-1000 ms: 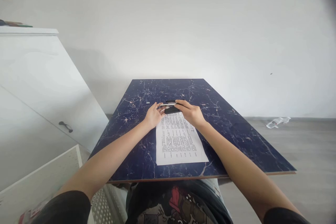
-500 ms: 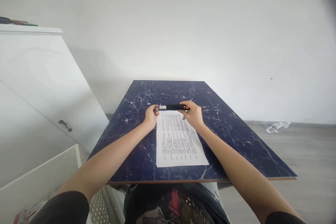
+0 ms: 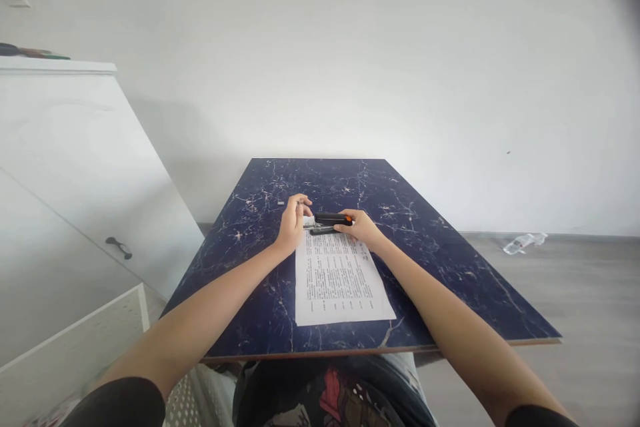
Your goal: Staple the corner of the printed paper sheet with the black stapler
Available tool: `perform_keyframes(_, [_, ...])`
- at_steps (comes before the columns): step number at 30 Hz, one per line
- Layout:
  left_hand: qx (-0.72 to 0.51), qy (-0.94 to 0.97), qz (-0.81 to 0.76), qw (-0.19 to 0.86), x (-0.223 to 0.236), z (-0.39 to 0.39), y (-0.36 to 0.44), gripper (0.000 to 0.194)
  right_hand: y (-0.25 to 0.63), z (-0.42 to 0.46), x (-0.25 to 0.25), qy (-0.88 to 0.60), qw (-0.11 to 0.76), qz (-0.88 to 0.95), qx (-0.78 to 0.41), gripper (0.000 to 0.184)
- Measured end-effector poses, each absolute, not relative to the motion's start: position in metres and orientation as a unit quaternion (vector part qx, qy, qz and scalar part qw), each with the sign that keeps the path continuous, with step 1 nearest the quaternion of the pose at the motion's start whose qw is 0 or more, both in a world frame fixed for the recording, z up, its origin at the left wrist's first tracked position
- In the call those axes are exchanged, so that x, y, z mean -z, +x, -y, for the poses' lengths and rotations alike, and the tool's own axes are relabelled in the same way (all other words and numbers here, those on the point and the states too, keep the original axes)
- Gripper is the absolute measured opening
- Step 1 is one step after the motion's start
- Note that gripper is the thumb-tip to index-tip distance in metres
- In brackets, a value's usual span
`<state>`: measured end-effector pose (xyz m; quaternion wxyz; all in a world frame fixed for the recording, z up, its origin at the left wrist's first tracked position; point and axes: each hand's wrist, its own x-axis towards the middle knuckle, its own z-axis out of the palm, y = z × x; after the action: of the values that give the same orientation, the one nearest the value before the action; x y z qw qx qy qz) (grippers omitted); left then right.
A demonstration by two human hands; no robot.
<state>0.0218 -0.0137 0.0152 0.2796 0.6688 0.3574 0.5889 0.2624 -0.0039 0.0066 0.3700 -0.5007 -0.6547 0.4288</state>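
Observation:
My right hand (image 3: pixel 364 228) is closed around the rear end of a black stapler (image 3: pixel 333 219) with an orange patch. Its upper arm is lifted from its base, and a thin metal part juts out to the left between them. My left hand (image 3: pixel 294 221) is at the front end of the stapler, thumb and fingers bent together; whatever lies between the fingertips is too small to make out. Under the stapler lies a printed sheet of paper (image 3: pixel 340 280), its top edge partly covered. A small silvery piece (image 3: pixel 281 203) rests on the tabletop left of my left hand.
The dark blue marbled table (image 3: pixel 425 287) stands against a white wall. To the left are a white cabinet (image 3: pixel 75 147) with a dark handle and a white-rimmed bin (image 3: pixel 90 333). A clear plastic object (image 3: pixel 524 243) lies on the floor at right.
The stapler has come down and closer, over the top of the sheet, and now shows its two arms spread apart. My left fingers have moved off its front tip.

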Motion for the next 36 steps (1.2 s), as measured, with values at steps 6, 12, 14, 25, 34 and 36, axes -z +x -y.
perform_keyframes(6, [-0.441, 0.793, -0.314, 0.280, -0.013, 0.028, 0.030, 0.035, 0.270, 0.010, -0.035, -0.533, 0.453, 0.669, -0.251, 0.043])
perform_keyframes(12, [-0.393, 0.823, -0.339, 0.232, -0.013, 0.035, 0.033, 0.031, 0.252, 0.028, -0.052, -0.386, 0.426, 0.740, -0.349, 0.041])
perform_keyframes(14, [-0.379, 0.833, -0.346, 0.209, -0.011, 0.035, 0.034, 0.026, 0.245, 0.032, -0.051, -0.353, 0.411, 0.764, -0.351, 0.037])
perform_keyframes(25, [-0.404, 0.823, -0.381, 0.120, -0.011, 0.032, 0.030, 0.035, 0.262, 0.022, -0.052, -0.325, 0.532, 0.688, -0.371, 0.023])
perform_keyframes(34, [-0.490, 0.718, -0.468, 0.158, -0.009, 0.014, 0.021, 0.012, 0.353, -0.030, -0.012, -0.597, 0.557, 0.527, -0.234, 0.023])
perform_keyframes(36, [-0.483, 0.714, -0.479, 0.167, -0.010, 0.014, 0.022, 0.011, 0.371, -0.038, 0.000, -0.646, 0.514, 0.523, -0.212, 0.025])
